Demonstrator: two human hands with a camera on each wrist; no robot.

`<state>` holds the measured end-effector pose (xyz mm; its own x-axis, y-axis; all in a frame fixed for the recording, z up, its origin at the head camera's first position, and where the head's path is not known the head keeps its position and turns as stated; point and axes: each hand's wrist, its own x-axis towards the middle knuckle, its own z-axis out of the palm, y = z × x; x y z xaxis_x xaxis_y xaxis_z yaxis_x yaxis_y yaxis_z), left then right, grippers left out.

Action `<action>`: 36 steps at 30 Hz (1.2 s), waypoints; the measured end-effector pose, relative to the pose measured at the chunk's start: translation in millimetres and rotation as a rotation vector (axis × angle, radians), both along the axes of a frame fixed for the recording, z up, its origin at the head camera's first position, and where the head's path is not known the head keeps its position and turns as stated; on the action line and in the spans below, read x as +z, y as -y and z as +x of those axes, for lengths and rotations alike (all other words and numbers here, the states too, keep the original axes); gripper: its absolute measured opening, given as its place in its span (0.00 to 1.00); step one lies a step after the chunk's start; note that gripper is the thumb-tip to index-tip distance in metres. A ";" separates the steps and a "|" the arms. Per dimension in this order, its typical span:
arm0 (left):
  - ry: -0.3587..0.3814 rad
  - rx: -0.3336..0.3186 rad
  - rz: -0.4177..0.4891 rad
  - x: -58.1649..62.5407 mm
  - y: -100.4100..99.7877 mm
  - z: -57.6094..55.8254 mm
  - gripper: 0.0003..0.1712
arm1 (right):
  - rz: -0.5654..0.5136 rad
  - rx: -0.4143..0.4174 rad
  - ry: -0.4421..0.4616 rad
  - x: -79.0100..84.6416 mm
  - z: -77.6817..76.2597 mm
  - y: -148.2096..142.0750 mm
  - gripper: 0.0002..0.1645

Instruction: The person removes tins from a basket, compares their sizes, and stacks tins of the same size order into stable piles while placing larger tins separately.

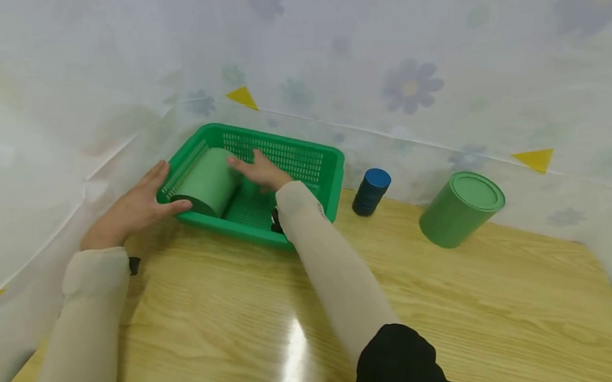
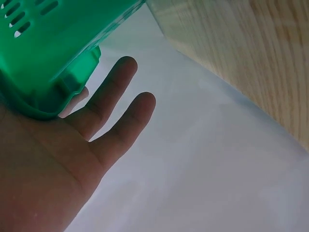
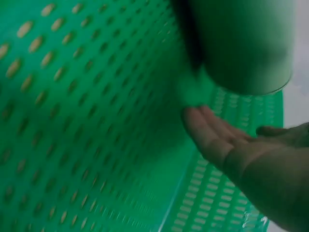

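A green plastic basket (image 1: 308, 246) with slotted walls stands at the back left of the table. A light green can (image 1: 210, 177) lies on its side in the basket's left part. My left hand (image 1: 133, 211) rests against the basket's near left corner, thumb by the front rim and fingers along the left wall. In the left wrist view, its fingers extend loosely past the corner. My right hand (image 1: 260, 170) is inside the basket, to the right of the can, with its fingers extended and nothing in its grip. Whether its thumb touches the can, I cannot tell.
Right of the basket stands a small dark blue cylinder (image 1: 372, 191). Farther right, a second green can (image 1: 461, 209) stands upright on the wooden table (image 1: 217, 302). A flowered white sheet (image 1: 313, 58) with yellow triangles hangs behind and at the left.
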<state>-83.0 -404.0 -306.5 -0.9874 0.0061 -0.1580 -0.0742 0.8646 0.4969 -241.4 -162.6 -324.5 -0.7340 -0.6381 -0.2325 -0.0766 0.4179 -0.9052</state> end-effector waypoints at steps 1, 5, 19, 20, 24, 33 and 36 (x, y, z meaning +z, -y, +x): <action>0.002 0.005 0.000 -0.3 -0.8 0.3 0.65 | 0.017 0.024 0.035 -3.2 -0.7 -0.1 0.54; -0.005 0.012 -0.009 -1.7 -3.0 0.6 0.65 | 0.043 0.122 0.084 -7.8 -2.0 -0.7 0.53; -0.019 0.018 -0.011 -3.2 -2.7 -0.8 0.65 | -0.077 0.070 0.072 2.2 3.9 17.0 0.55; -0.021 0.018 -0.007 -3.0 -3.2 -0.8 0.65 | -0.099 0.061 0.078 3.1 4.6 18.7 0.54; -0.027 0.014 -0.011 -2.4 -3.8 -0.5 0.65 | -0.150 0.043 0.120 6.9 8.6 23.3 0.57; -0.039 0.017 -0.006 -0.5 -3.4 0.9 0.65 | -0.149 -0.004 -0.023 11.1 14.3 34.5 0.54; -0.043 0.015 -0.001 -0.9 -3.9 0.0 0.65 | -0.160 -0.029 -0.095 11.8 10.9 34.8 0.53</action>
